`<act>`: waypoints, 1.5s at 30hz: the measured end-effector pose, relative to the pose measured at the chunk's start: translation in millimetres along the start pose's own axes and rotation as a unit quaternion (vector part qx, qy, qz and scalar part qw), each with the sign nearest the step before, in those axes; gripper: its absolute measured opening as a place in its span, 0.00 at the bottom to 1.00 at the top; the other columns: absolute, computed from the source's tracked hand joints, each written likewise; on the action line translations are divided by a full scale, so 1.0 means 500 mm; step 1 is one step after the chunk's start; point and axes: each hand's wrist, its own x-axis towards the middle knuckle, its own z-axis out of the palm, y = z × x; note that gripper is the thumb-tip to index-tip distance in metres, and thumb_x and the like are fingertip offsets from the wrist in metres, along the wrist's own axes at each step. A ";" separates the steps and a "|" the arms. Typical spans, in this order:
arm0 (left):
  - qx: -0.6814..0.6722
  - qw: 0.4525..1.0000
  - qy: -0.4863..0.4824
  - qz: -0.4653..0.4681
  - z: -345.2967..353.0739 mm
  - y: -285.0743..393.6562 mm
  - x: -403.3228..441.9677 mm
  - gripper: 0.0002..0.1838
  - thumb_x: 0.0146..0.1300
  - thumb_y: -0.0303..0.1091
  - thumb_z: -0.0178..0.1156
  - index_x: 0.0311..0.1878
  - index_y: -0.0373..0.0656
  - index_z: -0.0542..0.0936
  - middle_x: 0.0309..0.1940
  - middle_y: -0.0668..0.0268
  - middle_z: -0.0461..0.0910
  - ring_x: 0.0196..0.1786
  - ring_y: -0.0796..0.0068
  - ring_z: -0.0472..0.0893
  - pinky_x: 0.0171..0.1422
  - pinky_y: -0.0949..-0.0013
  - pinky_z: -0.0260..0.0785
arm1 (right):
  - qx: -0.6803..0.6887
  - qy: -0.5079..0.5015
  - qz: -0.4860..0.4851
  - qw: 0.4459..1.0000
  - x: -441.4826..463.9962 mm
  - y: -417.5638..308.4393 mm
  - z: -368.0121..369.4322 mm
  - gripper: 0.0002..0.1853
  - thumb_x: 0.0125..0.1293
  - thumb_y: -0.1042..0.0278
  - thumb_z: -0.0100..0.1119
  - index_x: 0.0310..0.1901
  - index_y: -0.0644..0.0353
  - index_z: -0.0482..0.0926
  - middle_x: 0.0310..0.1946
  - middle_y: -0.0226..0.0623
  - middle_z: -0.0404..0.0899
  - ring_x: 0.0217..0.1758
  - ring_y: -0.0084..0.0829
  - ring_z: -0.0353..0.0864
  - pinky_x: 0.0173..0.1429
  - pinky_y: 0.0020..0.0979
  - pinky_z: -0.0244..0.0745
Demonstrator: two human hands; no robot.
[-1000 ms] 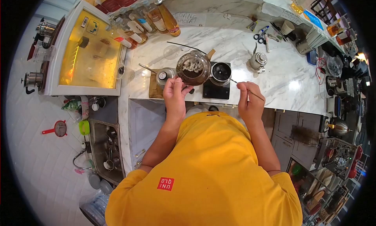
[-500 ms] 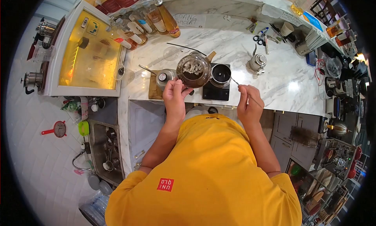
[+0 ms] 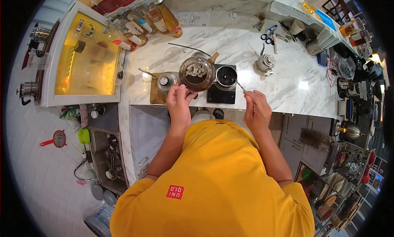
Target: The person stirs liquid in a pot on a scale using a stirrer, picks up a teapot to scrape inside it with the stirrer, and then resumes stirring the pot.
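My left hand (image 3: 179,100) has its fingers closed at the near edge of a round glass pot (image 3: 194,84), which has a wooden handle and dark contents with a pale patch. My right hand (image 3: 258,109) pinches a thin metal stirring rod (image 3: 241,87), whose far end reaches the rim of a dark-filled cup (image 3: 226,76); the tip is hard to make out. That cup stands on a black scale (image 3: 221,97), just right of the glass pot. Left of the pot, a metal canister (image 3: 167,81) sits by a brown board (image 3: 158,96).
Bottles (image 3: 168,17) line the back left beside a yellow-lit cabinet (image 3: 86,56). A metal gooseneck kettle (image 3: 266,62) stands right of the scale, with scissors (image 3: 266,39) and pens behind it. A sink (image 3: 107,161) lies at my left.
The whole view has shifted slightly left. My right hand has turned a little, and more of the rod shows below its fingers. My left hand keeps its hold on the pot.
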 end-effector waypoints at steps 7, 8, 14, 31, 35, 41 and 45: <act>0.012 1.000 -0.005 0.006 -0.010 0.009 -0.006 0.08 0.80 0.33 0.53 0.41 0.43 0.72 0.38 0.68 0.77 0.44 0.71 0.84 0.57 0.55 0.83 | 0.020 0.003 -0.002 1.000 0.016 -0.025 -0.022 0.05 0.68 0.83 0.61 0.43 0.65 0.82 0.37 0.41 0.86 0.36 0.40 0.86 0.58 0.44 0.81; 0.013 1.000 -0.007 0.006 -0.013 0.010 -0.007 0.08 0.80 0.33 0.53 0.41 0.43 0.72 0.38 0.68 0.77 0.44 0.71 0.84 0.57 0.55 0.83 | 0.024 0.011 -0.003 1.000 0.020 -0.032 -0.031 0.04 0.69 0.83 0.61 0.43 0.65 0.82 0.37 0.41 0.86 0.36 0.40 0.86 0.58 0.44 0.81; 0.016 1.000 -0.013 0.001 -0.019 0.024 0.003 0.07 0.78 0.31 0.54 0.39 0.42 0.73 0.45 0.66 0.78 0.46 0.74 0.81 0.55 0.60 0.83 | 0.036 0.049 0.028 0.998 0.003 -0.047 -0.039 0.05 0.72 0.80 0.57 0.42 0.69 0.83 0.36 0.41 0.87 0.37 0.36 0.86 0.60 0.43 0.80; 0.021 0.993 -0.109 -0.035 -0.012 0.032 0.066 0.09 0.77 0.26 0.50 0.36 0.41 0.69 0.61 0.59 0.74 0.54 0.72 0.81 0.58 0.60 0.83 | 0.291 0.277 0.204 0.893 0.005 -0.159 -0.090 0.24 0.85 0.56 0.43 0.52 0.75 0.77 0.47 0.56 0.84 0.43 0.46 0.88 0.48 0.45 0.87; -0.004 0.988 -0.155 -0.019 0.017 0.044 0.070 0.08 0.77 0.26 0.47 0.37 0.42 0.70 0.60 0.60 0.74 0.56 0.69 0.80 0.60 0.56 0.81 | 0.279 0.253 0.140 0.916 0.009 -0.205 -0.082 0.24 0.84 0.52 0.45 0.49 0.71 0.80 0.44 0.50 0.86 0.40 0.45 0.89 0.52 0.52 0.83; -0.074 0.971 -0.228 0.013 0.022 0.060 0.076 0.07 0.75 0.24 0.46 0.37 0.41 0.67 0.69 0.56 0.67 0.65 0.67 0.78 0.69 0.55 0.77 | 0.201 0.138 0.028 0.969 0.036 -0.242 -0.056 0.22 0.83 0.51 0.47 0.51 0.65 0.81 0.41 0.44 0.88 0.37 0.40 0.90 0.60 0.55 0.77; -0.101 0.975 -0.199 0.019 0.035 0.085 0.067 0.03 0.74 0.27 0.45 0.40 0.42 0.67 0.53 0.61 0.76 0.56 0.69 0.80 0.66 0.57 0.77 | 0.148 0.065 -0.009 0.987 0.062 -0.265 -0.053 0.19 0.82 0.54 0.49 0.55 0.62 0.79 0.42 0.45 0.88 0.41 0.40 0.90 0.61 0.54 0.76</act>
